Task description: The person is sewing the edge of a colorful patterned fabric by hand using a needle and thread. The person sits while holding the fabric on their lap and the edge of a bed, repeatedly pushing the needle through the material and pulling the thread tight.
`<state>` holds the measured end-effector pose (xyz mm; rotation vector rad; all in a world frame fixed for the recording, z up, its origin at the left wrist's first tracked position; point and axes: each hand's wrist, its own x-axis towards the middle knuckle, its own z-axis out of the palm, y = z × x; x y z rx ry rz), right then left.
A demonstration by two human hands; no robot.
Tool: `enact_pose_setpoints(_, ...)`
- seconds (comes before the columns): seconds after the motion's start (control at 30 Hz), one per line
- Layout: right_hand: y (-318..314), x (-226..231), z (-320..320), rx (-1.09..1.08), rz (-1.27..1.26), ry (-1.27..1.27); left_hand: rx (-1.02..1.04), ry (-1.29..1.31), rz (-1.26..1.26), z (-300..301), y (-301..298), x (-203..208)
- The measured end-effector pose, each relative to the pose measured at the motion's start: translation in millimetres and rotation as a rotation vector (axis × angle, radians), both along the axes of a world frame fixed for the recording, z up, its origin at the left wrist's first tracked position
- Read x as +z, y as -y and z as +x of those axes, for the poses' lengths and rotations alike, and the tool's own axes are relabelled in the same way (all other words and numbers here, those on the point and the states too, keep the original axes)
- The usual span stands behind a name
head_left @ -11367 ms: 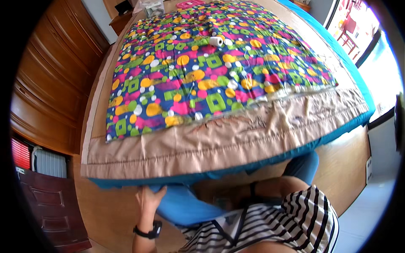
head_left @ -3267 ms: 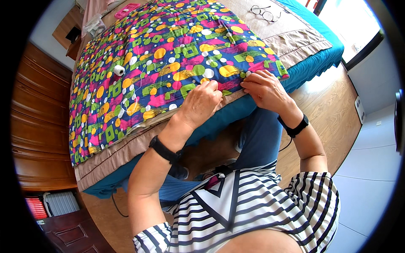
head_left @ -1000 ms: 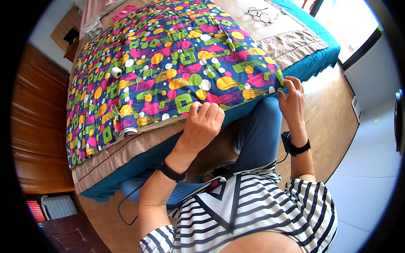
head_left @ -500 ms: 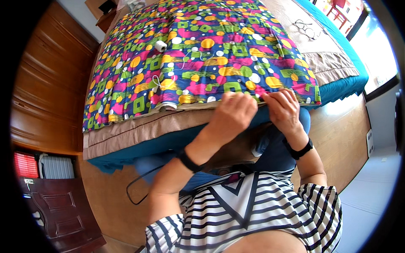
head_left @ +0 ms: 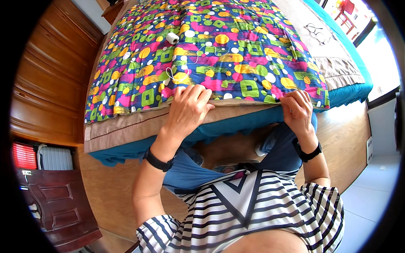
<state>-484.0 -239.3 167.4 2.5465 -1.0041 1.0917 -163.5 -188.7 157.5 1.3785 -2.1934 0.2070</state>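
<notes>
A quilt (head_left: 219, 67) with bright dots and squares on dark blue is spread over the bed, its near edge pale underneath. At the middle-left of that edge, my left hand (head_left: 188, 109) has its fingers curled over the fabric. Farther right, my right hand (head_left: 298, 110) pinches the same edge near the quilt's corner; whether a needle sits between the fingertips is too small to tell. Between the hands the edge runs fairly straight. A spool of white thread (head_left: 172, 38) lies on the quilt beyond my left hand, with loose thread (head_left: 177, 79) looping toward that hand.
Under the quilt are a beige bedspread (head_left: 126, 126) and a teal bed skirt (head_left: 223, 125). Eyeglasses (head_left: 317, 33) lie on the bedspread at the far right. A wooden wardrobe (head_left: 50, 80) stands at the left, with a dark red wooden panel (head_left: 59, 202) below it.
My left hand has moved left along the quilt's edge, away from my right hand, which stays near the corner. The edge between them now lies straighter.
</notes>
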Motion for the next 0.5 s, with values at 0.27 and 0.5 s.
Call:
enact_pose_setpoints(0.27, -3, 5, -5, 0.06, -0.041, -0.095, -0.019, -0.019, -0.113, 1, 20, -4)
enact_pose_setpoints(0.5, -10, 4, -3, 0.004, 0.102, -0.283, -0.078, 0.035, -0.005, -1, 14, -7)
